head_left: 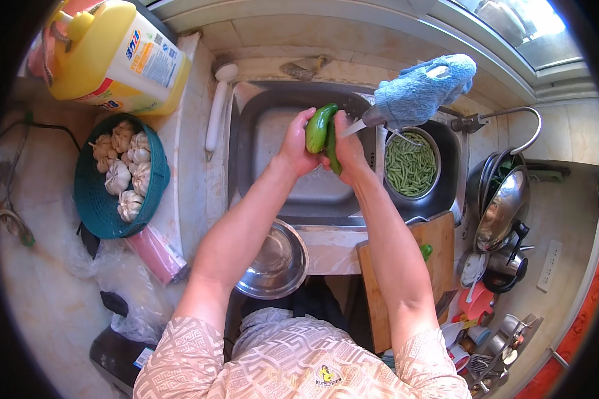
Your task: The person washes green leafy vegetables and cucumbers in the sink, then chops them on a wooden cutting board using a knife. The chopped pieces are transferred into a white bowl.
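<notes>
Over the larger basin of a stainless steel sink [274,197] I hold two long green peppers. My left hand [295,142] is wrapped around the plump, glossy green pepper [319,130]. Beside it, a darker, slimmer green pepper [333,155] is held in my right hand [350,149], its far part partly hidden. A stream of water [353,128] runs from the tap spout [373,116] onto my right hand. The tap is wrapped in a blue towel cloth [422,95]. Green beans [410,167] fill a metal bowl in the smaller basin to the right.
Left of the sink are a teal basket [92,212] of garlic bulbs [118,177] and a yellow detergent jug [92,55]. A steel bowl [272,259] sits below my left forearm. At right are a wooden cutting board [432,279] and stacked metal pans [503,212].
</notes>
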